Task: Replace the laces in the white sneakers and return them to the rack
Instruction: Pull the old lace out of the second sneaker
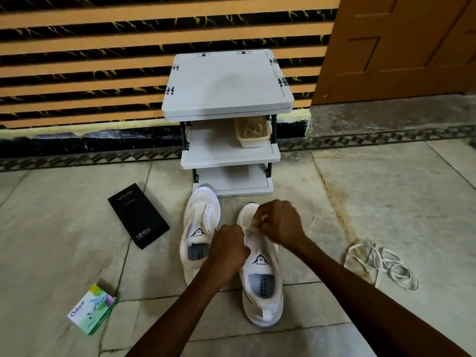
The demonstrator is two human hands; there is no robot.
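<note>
Hands stretched forward with fingers curled, left hand (228, 249) and right hand (282, 222) pinch a white lace (249, 228) over one sneaker (262, 292) on the floor, beside its mate (201, 220) near the rack (226, 155).

White sneakers (260, 279), grey rack (226, 83), black box (139, 217), orange-black striped wall (90, 60), beige basket (253, 135).

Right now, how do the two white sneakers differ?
The left sneaker lies untouched; the left hand and right hand grip a lace on the right sneaker. The left sneaker sits farther off, toe at the rack; the right sneaker lies nearer you. Both are white, toes toward the rack.
</note>
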